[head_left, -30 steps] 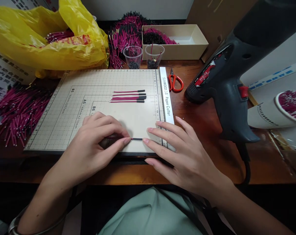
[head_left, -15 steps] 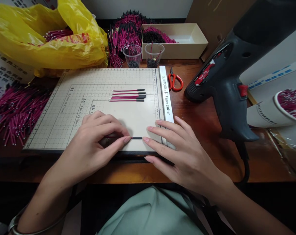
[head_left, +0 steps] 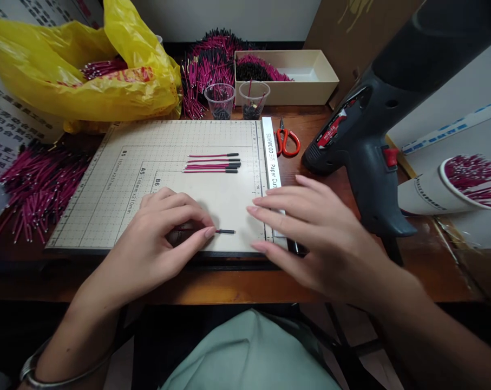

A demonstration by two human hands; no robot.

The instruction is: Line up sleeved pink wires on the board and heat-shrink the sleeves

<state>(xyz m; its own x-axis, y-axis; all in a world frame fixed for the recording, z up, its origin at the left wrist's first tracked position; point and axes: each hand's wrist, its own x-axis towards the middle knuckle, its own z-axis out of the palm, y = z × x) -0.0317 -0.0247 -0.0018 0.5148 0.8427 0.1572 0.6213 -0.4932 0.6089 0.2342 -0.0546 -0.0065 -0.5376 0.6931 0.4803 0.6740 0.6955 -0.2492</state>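
Between thumb and index finger, my left hand point(head_left: 170, 233) pinches a thin wire point(head_left: 226, 232); its black sleeved end points right, low over the paper cutter board point(head_left: 224, 206). The rest of that wire is mostly hidden by my fingers. My right hand point(head_left: 306, 233) hovers over the board's right edge with fingers spread, holding nothing, apart from the wire tip. Farther up the board lies a row of several magenta wires point(head_left: 208, 164) with black ends, all pointing right.
Red-handled snips point(head_left: 288, 143) and a large heat gun point(head_left: 361, 135) are on the right, by a paper cup point(head_left: 436, 189) of wires. Two plastic cups point(head_left: 220, 100), a cream box point(head_left: 296, 92) and wire piles stand behind. A yellow bag point(head_left: 119, 100) sits at left.
My right hand has let go of the wire's black end and moved off to the right, its fingers spreading. My left hand keeps its pinch. The view has shifted slightly.
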